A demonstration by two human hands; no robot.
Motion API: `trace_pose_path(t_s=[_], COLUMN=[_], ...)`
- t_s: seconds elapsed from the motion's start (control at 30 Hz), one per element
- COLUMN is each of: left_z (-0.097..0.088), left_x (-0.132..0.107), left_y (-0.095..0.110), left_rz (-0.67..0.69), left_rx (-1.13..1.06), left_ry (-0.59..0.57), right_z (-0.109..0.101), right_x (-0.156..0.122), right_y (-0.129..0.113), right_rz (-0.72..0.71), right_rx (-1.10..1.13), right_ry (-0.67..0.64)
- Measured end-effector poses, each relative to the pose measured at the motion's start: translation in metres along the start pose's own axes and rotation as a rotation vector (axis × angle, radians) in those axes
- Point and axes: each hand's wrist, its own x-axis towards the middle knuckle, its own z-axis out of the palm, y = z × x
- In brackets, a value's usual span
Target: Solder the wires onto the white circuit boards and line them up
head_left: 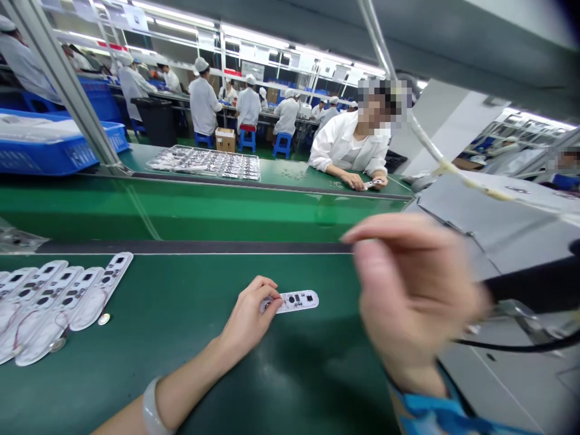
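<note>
My left hand (251, 311) pinches the left end of a white circuit strip (299, 300) with rounded ends and dark components, lying on the green work surface. The fingers cover that end of the strip. Raised off to the right and close to the camera is my right hand (412, 290), its fingers curved with the thumb near them. Motion blurs it, so I cannot make out whether anything is between its fingertips. A row of similar white circuit pieces (86, 296), with thin wires and small round metal discs (104, 319), lies to the left.
Beyond a green channel, another person (351, 145) handles a small white piece at the opposite bench. Trays of parts (206, 163) and a blue basket (58, 148) stand there. A grey machine (507, 211) borders the right side, with a clear hose (426, 142) hanging above.
</note>
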Motion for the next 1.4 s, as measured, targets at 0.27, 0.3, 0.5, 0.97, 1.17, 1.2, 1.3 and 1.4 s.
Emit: trace_pose_path(t_s=[0.27, 0.3, 0.5, 0.97, 1.17, 1.2, 1.3, 1.4], left_z=[-0.006, -0.007, -0.013, -0.015, -0.018, -0.018, -0.017, -0.017], left_x=[0.006, 0.006, 0.006, 0.005, 0.006, 0.006, 0.005, 0.005], left_y=[-0.002, -0.003, -0.007, -0.009, -0.009, -0.009, -0.009, -0.009], left_rz=[0.048, 0.043, 0.026, 0.032, 0.041, 0.049, 0.080, 0.111], left_rx=[-0.026, -0.021, 0.101, 0.246, 0.279, 0.289, 0.310, 0.314], left_ry=[0.013, 0.014, 0.017, -0.035, -0.068, -0.072, -0.082, -0.090], right_z=[0.042, 0.039, 0.033, 0.042, 0.043, 0.043, 0.043, 0.043], right_x=[-0.097, -0.102, -0.101, -0.094, -0.092, -0.092, -0.093, -0.094], right_y=[0.080, 0.085, 0.090, 0.092, 0.096, 0.097, 0.098, 0.099], right_rz=[0.504, 0.500, 0.454, 0.576, 0.637, 0.647, 0.677, 0.704], right_rx=[0.019, 0.008, 0.020, -0.135, -0.124, -0.122, -0.118, -0.118], right_ry=[-0.484, -0.490, -0.552, -0.731, -0.756, -0.757, -0.755, -0.750])
